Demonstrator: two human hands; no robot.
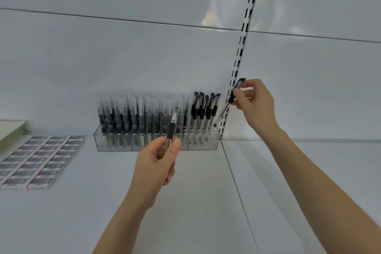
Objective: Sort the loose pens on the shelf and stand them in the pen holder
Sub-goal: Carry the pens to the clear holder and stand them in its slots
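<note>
Your left hand (156,163): low in the middle, in front of the pen holder (115,146); your fingers are curled round the left pen (172,128)
Left pen: it has a black grip and stands almost straight up, with its top leaning a little to the right
Your right hand (256,102): up by the right end of the holder; your fingers and thumb pinch the right pen (227,105) near its top
Right pen: tilted, cap end up, other end down by the holder's right end; you cannot tell if it touches
Pen holder: a clear box on the shelf (185,202), against the back wall
Clear-cap pens (140,113): upright, filling the left and middle of the holder
Black-grip pens (204,107): upright in the right part
Rail (245,33): a strip with slots, going up the wall just beside the holder
Packs (39,161): flat in rows on the shelf, far left
</note>
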